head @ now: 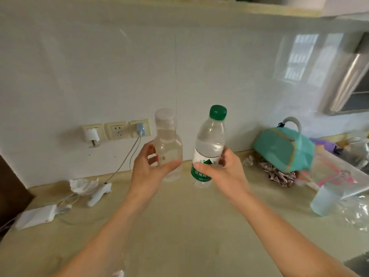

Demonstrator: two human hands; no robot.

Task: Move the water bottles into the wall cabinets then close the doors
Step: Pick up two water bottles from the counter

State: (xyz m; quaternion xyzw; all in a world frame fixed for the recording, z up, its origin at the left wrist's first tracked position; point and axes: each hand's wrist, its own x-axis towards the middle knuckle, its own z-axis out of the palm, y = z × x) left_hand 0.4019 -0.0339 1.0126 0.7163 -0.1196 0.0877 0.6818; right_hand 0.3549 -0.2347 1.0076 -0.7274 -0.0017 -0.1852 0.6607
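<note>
Left hand (148,166) grips the clear bottle (168,144); right hand (225,168) grips the green-capped bottle (209,144).

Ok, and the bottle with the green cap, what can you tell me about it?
The green-capped bottle is clear plastic with a white and green label bearing a mountain mark and printed characters. Its green screw cap is on, and it looks mostly full of water. It leans slightly to the right and seems lifted just off the counter, though that is hard to tell. The right hand holds it around the label. A clear bottle stands close on its left, not touching.
</note>
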